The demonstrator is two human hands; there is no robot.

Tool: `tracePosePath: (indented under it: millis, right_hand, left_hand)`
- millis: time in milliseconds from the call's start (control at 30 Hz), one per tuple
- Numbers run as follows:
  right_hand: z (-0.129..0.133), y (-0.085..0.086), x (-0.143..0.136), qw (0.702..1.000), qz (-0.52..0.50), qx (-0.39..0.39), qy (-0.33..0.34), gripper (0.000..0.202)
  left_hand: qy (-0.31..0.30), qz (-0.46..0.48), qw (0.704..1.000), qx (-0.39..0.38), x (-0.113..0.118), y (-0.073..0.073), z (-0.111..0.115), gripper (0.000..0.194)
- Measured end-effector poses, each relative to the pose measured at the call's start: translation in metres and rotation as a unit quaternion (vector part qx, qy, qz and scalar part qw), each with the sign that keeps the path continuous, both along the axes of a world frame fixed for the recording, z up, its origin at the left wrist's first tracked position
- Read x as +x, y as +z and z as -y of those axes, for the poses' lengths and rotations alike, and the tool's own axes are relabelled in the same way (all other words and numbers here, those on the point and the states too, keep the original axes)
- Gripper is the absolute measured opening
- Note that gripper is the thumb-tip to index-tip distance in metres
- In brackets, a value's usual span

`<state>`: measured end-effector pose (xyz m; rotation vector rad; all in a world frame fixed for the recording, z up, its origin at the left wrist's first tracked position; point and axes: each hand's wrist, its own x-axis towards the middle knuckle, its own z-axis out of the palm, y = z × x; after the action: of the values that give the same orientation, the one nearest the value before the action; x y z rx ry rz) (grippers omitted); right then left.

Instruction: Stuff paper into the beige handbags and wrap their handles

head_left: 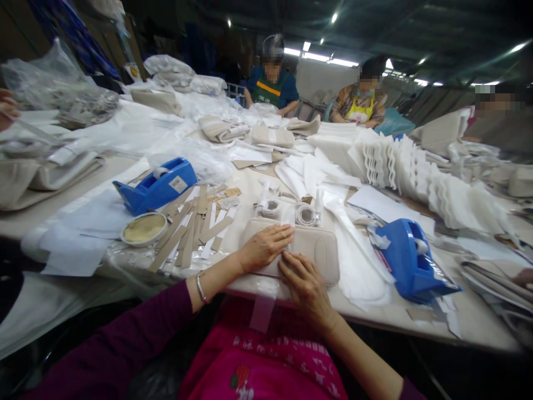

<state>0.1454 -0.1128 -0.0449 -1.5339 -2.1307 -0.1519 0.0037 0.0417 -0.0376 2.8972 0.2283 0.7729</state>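
1. Spreading out before us is a cluttered tabletop (245,191), with a beige case (325,250) lying flat at its near edge.
2. White wavy foam sheets (400,161) stand in a row beyond the case and to its right.
3. Two blue tape dispensers flank the case: one (160,186) well to its left, the other (406,258) nearer, on its right.
4. The person's left hand (266,247) lies across the top of the case and the right hand (306,280) presses its near side; they are close together, fingers outstretched on the case rather than clamped round it.
5. A round tin (144,229) sits left of the case.
6. Two coiled cords (306,214) lie just behind the case.
7. A clear tape strip (287,216) crosses the case's far edge, beside the left fingertips.
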Motion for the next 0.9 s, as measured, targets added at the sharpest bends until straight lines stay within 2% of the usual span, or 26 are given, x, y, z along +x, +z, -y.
tracePosePath:
  millis: [100,200,300,367,433,533,700,800,900]
  right_hand:
    - [0.024,-0.003,-0.011,1.0,-0.013,-0.015,0.024,0.046]
    - [0.043,-0.017,-0.03,0.998,0.018,0.0,0.065,0.053]
    - [0.042,-0.035,-0.047,0.997,0.017,0.061,0.052,0.043]
    - [0.037,-0.04,-0.056,0.993,-0.024,0.109,0.044,0.033]
    - [0.035,-0.036,-0.061,0.986,-0.077,0.133,0.061,0.025]
    - [0.044,-0.018,-0.062,0.98,-0.134,0.112,0.1,0.02]
    - [0.066,0.01,-0.05,0.976,-0.164,0.091,0.11,0.019]
    - [0.075,0.015,-0.042,0.977,-0.173,0.087,0.093,0.021]
    - [0.081,0.012,-0.038,0.978,-0.175,0.086,0.077,0.022]
  left_hand:
    - [-0.006,-0.01,1.0,-0.006,-0.003,-0.004,0.0,0.038]
    - [-0.002,-0.011,1.0,-0.013,-0.002,-0.002,-0.001,0.038]
    - [0.004,-0.014,1.0,-0.02,-0.002,0.001,0.0,0.038]
    - [0.006,-0.018,1.0,-0.025,-0.002,0.004,0.002,0.038]
    - [0.012,-0.027,0.999,-0.029,-0.002,0.007,0.005,0.038]
    - [0.032,-0.043,0.998,-0.034,-0.001,0.01,0.01,0.043]
    - [0.046,-0.052,0.997,-0.041,-0.002,0.011,0.014,0.05]
    - [0.044,-0.052,0.997,-0.045,-0.002,0.01,0.013,0.05]
    - [0.047,-0.053,0.996,-0.045,-0.002,0.009,0.013,0.05]
